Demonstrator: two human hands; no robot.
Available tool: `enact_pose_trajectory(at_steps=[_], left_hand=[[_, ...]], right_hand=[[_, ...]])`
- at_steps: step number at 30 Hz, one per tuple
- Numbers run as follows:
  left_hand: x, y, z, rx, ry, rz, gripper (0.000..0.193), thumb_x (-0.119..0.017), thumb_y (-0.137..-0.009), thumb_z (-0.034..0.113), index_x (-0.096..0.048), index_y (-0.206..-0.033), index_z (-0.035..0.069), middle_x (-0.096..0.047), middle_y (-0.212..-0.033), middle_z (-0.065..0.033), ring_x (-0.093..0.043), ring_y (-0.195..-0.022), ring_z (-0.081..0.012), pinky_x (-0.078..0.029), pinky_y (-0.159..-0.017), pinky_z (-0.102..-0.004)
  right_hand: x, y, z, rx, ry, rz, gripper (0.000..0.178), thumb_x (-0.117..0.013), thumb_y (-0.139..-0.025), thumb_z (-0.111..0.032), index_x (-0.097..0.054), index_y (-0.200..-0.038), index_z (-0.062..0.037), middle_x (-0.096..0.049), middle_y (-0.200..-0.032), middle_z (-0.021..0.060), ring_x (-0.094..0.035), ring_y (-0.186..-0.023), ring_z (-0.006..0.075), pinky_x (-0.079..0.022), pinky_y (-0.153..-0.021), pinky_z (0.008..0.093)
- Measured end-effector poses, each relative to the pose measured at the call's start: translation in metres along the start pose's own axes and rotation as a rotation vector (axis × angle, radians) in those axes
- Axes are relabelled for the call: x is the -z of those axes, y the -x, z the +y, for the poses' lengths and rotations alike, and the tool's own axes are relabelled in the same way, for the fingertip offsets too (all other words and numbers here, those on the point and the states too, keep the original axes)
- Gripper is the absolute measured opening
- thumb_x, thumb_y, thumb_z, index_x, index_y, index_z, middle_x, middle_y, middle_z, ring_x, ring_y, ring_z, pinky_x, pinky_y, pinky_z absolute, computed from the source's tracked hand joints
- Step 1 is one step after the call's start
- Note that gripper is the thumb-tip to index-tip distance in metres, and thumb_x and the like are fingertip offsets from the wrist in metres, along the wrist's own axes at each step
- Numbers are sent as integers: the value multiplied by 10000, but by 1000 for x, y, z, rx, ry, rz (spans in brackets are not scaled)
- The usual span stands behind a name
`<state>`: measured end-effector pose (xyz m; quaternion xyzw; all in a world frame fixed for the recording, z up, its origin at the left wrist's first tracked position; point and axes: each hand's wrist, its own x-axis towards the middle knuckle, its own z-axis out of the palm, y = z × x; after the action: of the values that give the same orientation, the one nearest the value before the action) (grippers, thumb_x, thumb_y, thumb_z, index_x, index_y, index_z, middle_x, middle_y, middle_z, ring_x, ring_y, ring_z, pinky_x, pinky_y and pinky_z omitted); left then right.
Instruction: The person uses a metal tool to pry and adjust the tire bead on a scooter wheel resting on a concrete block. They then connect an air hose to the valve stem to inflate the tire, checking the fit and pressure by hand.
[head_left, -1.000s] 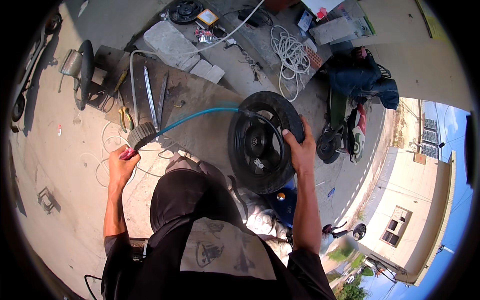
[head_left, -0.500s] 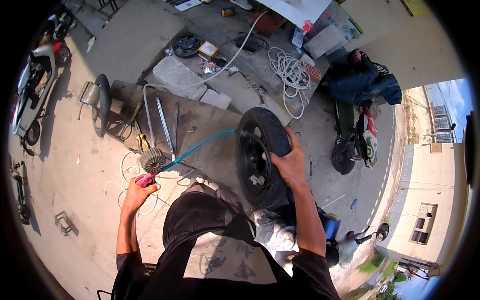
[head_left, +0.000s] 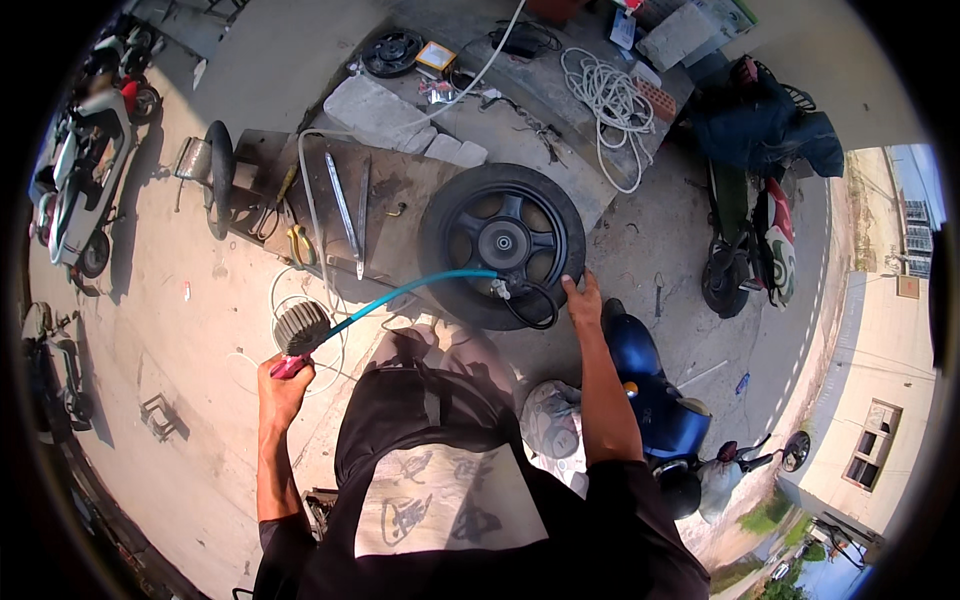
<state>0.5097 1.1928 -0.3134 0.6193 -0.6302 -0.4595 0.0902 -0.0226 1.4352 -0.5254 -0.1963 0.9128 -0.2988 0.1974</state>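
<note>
One black wheel (head_left: 503, 243) lies ahead-left of the right hand (head_left: 583, 300), which pinches its tyre (head_left: 572, 235).

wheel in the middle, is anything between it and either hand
Between the left hand and the wheel there is the held red-handled inflator, with a blue hose reaching across to the wheel. Nothing visible separates the right hand from the wheel's edge.
</note>
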Motion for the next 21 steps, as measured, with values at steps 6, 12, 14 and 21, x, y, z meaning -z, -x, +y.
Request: enact_pose_trajectory(at_steps=[6, 12, 14, 21], left_hand=[[-55, 10, 8, -50, 21, -40, 128, -740, -856, 105, -664, -833, 5, -579, -680, 28, -481, -645, -59, -420, -584, -301], [-86, 8, 39, -175, 34, -71, 126, -732, -862, 99, -655, -827, 6, -576, -690, 21, -475, -661, -59, -418, -598, -299], [-95, 5, 40, -183, 12, -66, 126, -737, -868, 95, -655, -823, 10, -574, -693, 22, -476, -668, -58, -417, -601, -297], [-127, 19, 50, -155, -28, -50, 122, -765, -860, 84, -692, -843, -13, -619, -692, 13, -520, -669, -55, -442, -608, -292]], right_hand=[[22, 66, 42, -117, -157, 77, 696, -792, -974, -387, -597, -1474, 56, -621, -1487, 284, -629, -1359, 366, -479, -1142, 444], [10, 162, 128, -197, -254, 21, 546, -827, -950, -262, -660, -1343, 78, -777, -1186, 192, -745, -1107, 284, -556, -998, 387], [16, 181, 146, -240, -344, 9, 515, -832, -939, -244, -674, -1311, 75, -788, -1139, 175, -753, -1065, 265, -562, -973, 373], [44, 215, 179, -219, -93, -18, 449, -784, -927, -141, -670, -1307, 69, -771, -1102, 204, -754, -1032, 365, -581, -938, 426]])
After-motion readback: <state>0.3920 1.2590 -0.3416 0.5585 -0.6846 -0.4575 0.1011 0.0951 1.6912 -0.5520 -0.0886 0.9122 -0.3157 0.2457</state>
